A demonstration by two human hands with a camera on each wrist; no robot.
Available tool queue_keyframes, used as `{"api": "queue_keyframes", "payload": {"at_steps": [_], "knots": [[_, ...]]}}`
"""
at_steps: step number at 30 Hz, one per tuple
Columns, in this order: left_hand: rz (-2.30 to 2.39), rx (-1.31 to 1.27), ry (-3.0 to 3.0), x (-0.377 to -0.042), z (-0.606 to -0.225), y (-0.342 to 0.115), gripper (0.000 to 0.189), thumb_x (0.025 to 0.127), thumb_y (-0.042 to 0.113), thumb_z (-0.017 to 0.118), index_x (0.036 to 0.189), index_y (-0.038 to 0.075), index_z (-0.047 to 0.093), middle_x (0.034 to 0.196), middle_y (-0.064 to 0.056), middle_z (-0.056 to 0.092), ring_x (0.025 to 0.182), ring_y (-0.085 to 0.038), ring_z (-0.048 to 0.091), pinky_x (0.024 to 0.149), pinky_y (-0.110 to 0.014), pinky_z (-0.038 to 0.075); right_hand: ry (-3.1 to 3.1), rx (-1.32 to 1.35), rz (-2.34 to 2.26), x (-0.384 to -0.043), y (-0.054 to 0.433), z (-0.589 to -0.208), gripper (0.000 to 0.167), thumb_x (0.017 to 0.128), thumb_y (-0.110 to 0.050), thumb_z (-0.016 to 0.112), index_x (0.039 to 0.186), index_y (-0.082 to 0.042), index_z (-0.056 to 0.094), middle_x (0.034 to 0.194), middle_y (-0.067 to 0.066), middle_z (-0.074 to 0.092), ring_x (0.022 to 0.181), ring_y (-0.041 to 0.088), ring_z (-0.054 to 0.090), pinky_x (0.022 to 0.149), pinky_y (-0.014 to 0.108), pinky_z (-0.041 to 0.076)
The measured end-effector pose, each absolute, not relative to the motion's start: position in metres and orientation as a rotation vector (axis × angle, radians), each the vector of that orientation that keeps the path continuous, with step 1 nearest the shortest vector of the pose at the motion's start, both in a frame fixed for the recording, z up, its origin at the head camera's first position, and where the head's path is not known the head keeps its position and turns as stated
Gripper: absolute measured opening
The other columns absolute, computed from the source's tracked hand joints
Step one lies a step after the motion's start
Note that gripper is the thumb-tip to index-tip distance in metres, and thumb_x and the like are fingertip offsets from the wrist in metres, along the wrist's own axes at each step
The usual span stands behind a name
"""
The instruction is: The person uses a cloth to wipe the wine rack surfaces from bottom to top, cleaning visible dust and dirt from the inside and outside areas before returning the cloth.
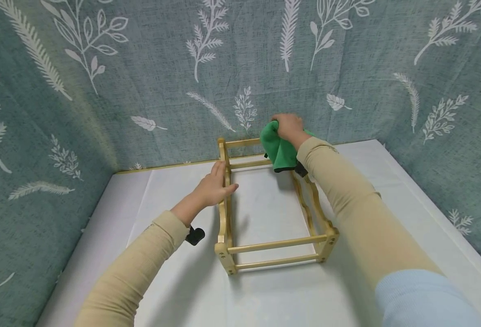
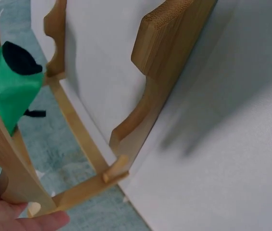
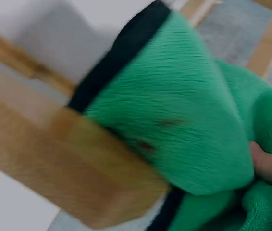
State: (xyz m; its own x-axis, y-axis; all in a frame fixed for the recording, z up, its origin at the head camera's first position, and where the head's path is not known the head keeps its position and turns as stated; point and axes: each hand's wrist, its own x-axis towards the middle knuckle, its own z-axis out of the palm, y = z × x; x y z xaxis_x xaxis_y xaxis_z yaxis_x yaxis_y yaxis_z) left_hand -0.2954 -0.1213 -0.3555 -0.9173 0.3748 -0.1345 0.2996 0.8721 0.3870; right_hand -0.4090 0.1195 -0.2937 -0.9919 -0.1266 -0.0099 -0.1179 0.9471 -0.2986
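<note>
A light wooden rack (image 1: 277, 244) with wavy side pieces and round crossbars stands on the white surface. My left hand (image 1: 212, 187) rests on its left side piece, fingers fairly straight and thumb spread over the inner side. At the far right corner, my right hand (image 1: 288, 127) grips a green cloth (image 1: 280, 152) with a dark border, bunched and draped over the wood. In the right wrist view, the cloth (image 3: 174, 91) lies against a blurred wooden piece (image 3: 78, 168) and shows small dark stains. Part of the rack's right side is hidden by the cloth and right forearm.
A grey-green fabric backdrop (image 1: 163, 68) with white leaf prints rises behind and at both sides of the white tabletop (image 1: 175, 281). A black wrist device (image 1: 195, 236) hangs under the left wrist.
</note>
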Motion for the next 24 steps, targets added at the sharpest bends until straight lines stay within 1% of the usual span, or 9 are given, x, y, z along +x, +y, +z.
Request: {"api": "queue_keyframes", "payload": {"at_steps": [3,5,7,10,13,16,19,22,24], "knots": [[0.543,0.515,2.838,-0.295,-0.355,-0.121,0.081,0.093,0.045,0.041,0.147,0.001,-0.001,0.152,-0.020,-0.001,0.127,-0.046,0.031,0.102,-0.053,0.030,3.035,-0.251,-0.672,-0.406,0.125,-0.278,0.050,0.090,-0.006,0.056,0.138,-0.012,0.042,0.141,0.014,0.039,0.127,0.036,0.036,0.105,0.049,0.028],[0.545,0.517,2.841,-0.294,-0.355,-0.121,0.080,0.093,0.045,0.041,0.146,0.001,0.000,0.152,-0.020,-0.001,0.127,-0.046,0.031,0.102,-0.053,0.030,3.021,-0.286,-0.850,-0.401,0.131,-0.261,0.053,0.088,-0.007,0.060,0.138,-0.011,0.041,0.142,0.014,0.038,0.129,0.034,0.034,0.106,0.047,0.027],[0.547,0.525,2.843,-0.293,-0.355,-0.121,0.080,0.094,0.044,0.041,0.146,0.000,0.000,0.151,-0.022,-0.002,0.127,-0.046,0.031,0.101,-0.054,0.030,3.021,-0.337,-1.015,-0.391,0.139,-0.243,0.054,0.088,-0.008,0.061,0.138,-0.011,0.041,0.142,0.013,0.038,0.129,0.033,0.035,0.105,0.044,0.030],[0.559,0.532,2.836,-0.292,-0.357,-0.120,0.079,0.094,0.042,0.041,0.146,0.000,-0.001,0.151,-0.022,-0.004,0.126,-0.047,0.031,0.101,-0.054,0.030,2.973,-0.380,-1.312,-0.368,0.156,-0.219,0.056,0.087,-0.010,0.062,0.139,-0.012,0.040,0.142,0.011,0.038,0.128,0.030,0.036,0.102,0.041,0.032],[0.586,0.530,2.821,-0.292,-0.359,-0.119,0.080,0.094,0.042,0.041,0.146,0.000,-0.003,0.151,-0.022,-0.006,0.126,-0.047,0.032,0.101,-0.054,0.030,2.913,-0.400,-1.544,-0.335,0.177,-0.210,0.056,0.086,-0.014,0.063,0.138,-0.014,0.041,0.140,0.010,0.040,0.125,0.028,0.039,0.099,0.040,0.034],[0.617,0.527,2.810,-0.292,-0.360,-0.119,0.080,0.094,0.041,0.041,0.146,0.000,-0.004,0.151,-0.022,-0.007,0.126,-0.046,0.032,0.102,-0.054,0.029,2.867,-0.400,-1.635,-0.299,0.198,-0.217,0.055,0.086,-0.015,0.064,0.137,-0.015,0.042,0.138,0.011,0.040,0.122,0.028,0.039,0.096,0.043,0.035],[0.629,0.529,2.811,-0.293,-0.360,-0.120,0.080,0.095,0.041,0.041,0.146,0.000,-0.004,0.151,-0.022,-0.006,0.127,-0.046,0.031,0.103,-0.054,0.028,2.887,-0.431,-1.526,-0.267,0.219,-0.234,0.052,0.087,-0.015,0.063,0.135,-0.012,0.044,0.135,0.014,0.043,0.117,0.032,0.042,0.091,0.047,0.038],[0.627,0.533,2.811,-0.293,-0.359,-0.120,0.079,0.095,0.041,0.041,0.146,0.000,-0.004,0.151,-0.022,-0.007,0.127,-0.046,0.031,0.102,-0.054,0.028,2.923,-0.441,-1.349,-0.246,0.237,-0.253,0.049,0.088,-0.016,0.062,0.134,-0.011,0.045,0.133,0.018,0.044,0.113,0.036,0.045,0.086,0.049,0.039],[0.632,0.532,2.808,-0.293,-0.358,-0.121,0.079,0.095,0.041,0.040,0.146,0.001,-0.005,0.151,-0.021,-0.007,0.127,-0.046,0.031,0.102,-0.054,0.028,2.939,-0.451,-1.230,-0.237,0.244,-0.266,0.049,0.089,-0.019,0.060,0.135,-0.011,0.044,0.132,0.020,0.045,0.111,0.040,0.046,0.083,0.051,0.040]]}}
